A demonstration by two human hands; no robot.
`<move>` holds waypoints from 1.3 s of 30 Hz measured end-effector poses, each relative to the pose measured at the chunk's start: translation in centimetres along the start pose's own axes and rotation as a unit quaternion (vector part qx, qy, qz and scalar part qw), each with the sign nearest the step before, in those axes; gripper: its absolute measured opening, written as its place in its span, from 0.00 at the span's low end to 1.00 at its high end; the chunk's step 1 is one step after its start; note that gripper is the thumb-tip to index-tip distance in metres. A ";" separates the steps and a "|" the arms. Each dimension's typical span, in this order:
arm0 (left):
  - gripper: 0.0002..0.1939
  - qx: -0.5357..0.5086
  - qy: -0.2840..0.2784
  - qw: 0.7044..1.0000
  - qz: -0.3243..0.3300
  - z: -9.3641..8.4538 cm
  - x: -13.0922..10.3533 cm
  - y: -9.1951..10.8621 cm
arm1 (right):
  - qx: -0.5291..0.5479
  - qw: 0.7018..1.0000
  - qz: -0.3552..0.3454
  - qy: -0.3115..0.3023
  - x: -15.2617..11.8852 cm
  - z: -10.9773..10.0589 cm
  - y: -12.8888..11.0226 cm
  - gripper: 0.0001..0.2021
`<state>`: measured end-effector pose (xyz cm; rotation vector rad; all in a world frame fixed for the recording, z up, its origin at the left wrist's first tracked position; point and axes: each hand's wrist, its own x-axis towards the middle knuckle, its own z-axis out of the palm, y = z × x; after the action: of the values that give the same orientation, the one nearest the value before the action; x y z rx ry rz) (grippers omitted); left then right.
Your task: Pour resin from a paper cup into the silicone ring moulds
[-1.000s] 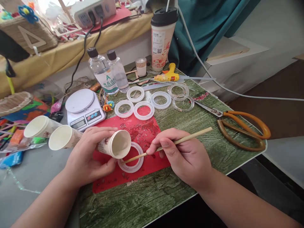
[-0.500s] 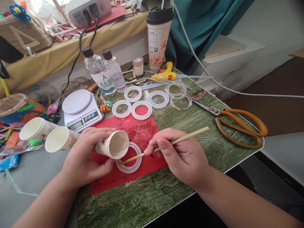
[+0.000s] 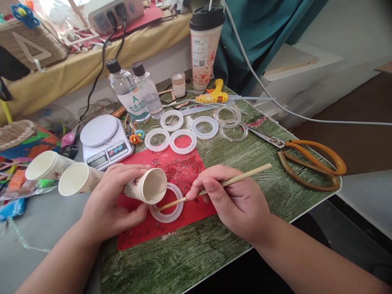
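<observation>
My left hand (image 3: 114, 202) is closed around a paper cup (image 3: 134, 188), tilted so its mouth faces me, low over a white ring mold (image 3: 176, 212). Pinched in my right hand (image 3: 235, 200) is a thin wooden stick (image 3: 249, 172); its tip reaches down to the left side of that mold, under the cup's rim. The mold lies on a red sheet (image 3: 134, 239) marked with shiny wet-looking spots. Behind it are several more ring molds (image 3: 204, 127). Two clear rings (image 3: 234, 139) overlap to their right.
A white digital scale (image 3: 104, 141) and two capped bottles (image 3: 134, 100) stand behind my left hand. Two paper cups (image 3: 93, 177) lean at left. Orange-handled scissors (image 3: 309, 163) lie at right. A yellow glue gun (image 3: 214, 94) and a lidded drink cup (image 3: 205, 53) are at the back.
Almost nothing differs. The cup, the stick and both hands hold nearly the same positions, with only a very slight shift of the whole view.
</observation>
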<state>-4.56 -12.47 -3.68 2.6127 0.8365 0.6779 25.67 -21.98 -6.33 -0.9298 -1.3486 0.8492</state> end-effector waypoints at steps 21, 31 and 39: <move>0.33 0.000 -0.004 1.000 -0.004 0.0 -0.1 -0.2 | -0.001 1.000 0.017 -0.001 0.0 0.0 0.1 0.16; 0.33 -0.004 0.005 1.000 0.006 -0.1 0.2 0.0 | 0.010 1.000 0.023 0.003 -0.2 0.1 0.2 0.15; 0.34 -0.005 0.015 1.000 -0.001 -0.1 0.0 -0.3 | 0.026 0.999 0.027 0.005 -0.1 0.2 0.4 0.15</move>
<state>-4.72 -12.20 -3.70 2.5989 0.8428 0.7197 25.45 -21.92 -6.70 -0.9314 -1.2915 0.9153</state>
